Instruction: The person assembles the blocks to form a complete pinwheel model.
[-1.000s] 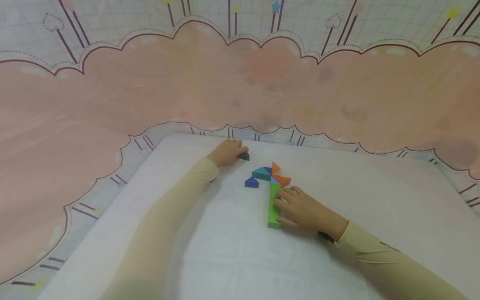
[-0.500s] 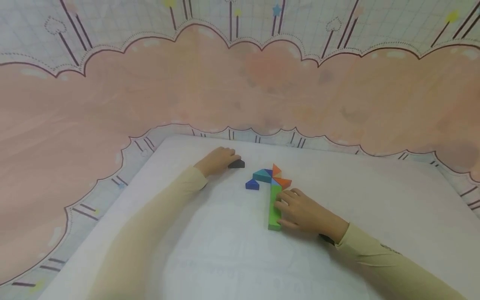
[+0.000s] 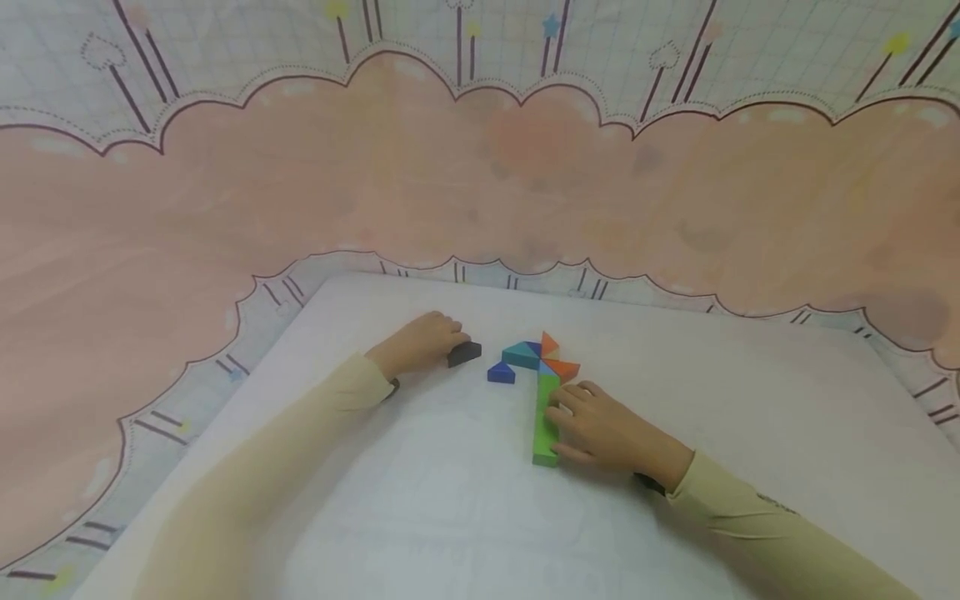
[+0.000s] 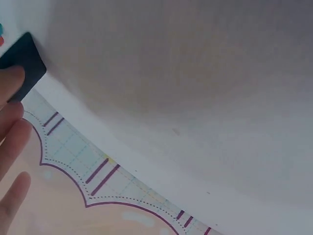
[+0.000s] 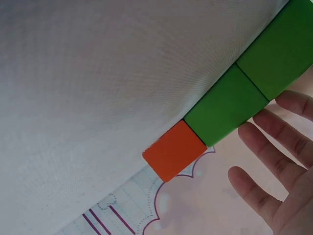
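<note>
My left hand [image 3: 420, 343] pinches a black block [image 3: 464, 354] with slanted ends, left of the pinwheel-like group. The left wrist view shows a fingertip across the face of the black block [image 4: 32, 61], with other fingers below it. My right hand [image 3: 611, 429] lies beside a green column [image 3: 546, 442], its fingers touching the right side. Seen from the right wrist, the column is two green blocks [image 5: 227, 105] end to end, with an orange block [image 5: 175, 151] at one end; the fingers look fairly straight. A loose blue triangle [image 3: 501, 373] lies between the black block and the column.
Above the column sit a teal piece [image 3: 519, 356], a dark blue piece [image 3: 534, 347], an orange triangle [image 3: 549, 344] and another orange piece [image 3: 564, 369]. They rest on a white tabletop [image 3: 420, 500]. A patterned cloth [image 3: 337, 183] lies beyond the table's far edge.
My left hand has come toward me and slightly left with the black block, which now shows more fully. The right hand stays by the green column. The view has shifted slightly.
</note>
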Motion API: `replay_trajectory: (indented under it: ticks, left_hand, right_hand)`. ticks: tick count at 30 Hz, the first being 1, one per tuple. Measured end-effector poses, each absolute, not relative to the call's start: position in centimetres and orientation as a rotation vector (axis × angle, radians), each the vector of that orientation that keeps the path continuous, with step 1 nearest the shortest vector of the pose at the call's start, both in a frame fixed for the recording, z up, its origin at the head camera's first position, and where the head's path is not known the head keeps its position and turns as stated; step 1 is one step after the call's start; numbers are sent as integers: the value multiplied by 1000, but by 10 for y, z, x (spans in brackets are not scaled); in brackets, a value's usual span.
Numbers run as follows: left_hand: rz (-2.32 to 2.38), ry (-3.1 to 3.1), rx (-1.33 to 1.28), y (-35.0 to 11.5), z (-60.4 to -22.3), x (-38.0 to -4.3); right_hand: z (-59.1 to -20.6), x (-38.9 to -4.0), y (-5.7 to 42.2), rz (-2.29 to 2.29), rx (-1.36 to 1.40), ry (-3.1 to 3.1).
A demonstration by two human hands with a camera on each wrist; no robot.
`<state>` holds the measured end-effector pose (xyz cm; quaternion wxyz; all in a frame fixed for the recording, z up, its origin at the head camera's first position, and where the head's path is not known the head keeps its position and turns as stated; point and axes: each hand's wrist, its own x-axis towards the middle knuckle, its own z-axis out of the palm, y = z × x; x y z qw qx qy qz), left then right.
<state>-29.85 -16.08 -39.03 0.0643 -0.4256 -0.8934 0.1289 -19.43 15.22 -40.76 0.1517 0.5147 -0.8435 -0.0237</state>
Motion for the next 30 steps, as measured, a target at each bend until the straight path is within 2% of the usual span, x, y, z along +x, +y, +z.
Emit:
replay_trajectory:
  ticks: [13, 30]
  left_hand:
    - [295, -2583, -1396, -153, -389, -268]
    - [461, -2476, -1402, -130, -391, -250]
  right_hand:
    - [-407, -195, 151, -71, 1476, -2427]
    - [-406, -194, 151, -70, 1473, -2444]
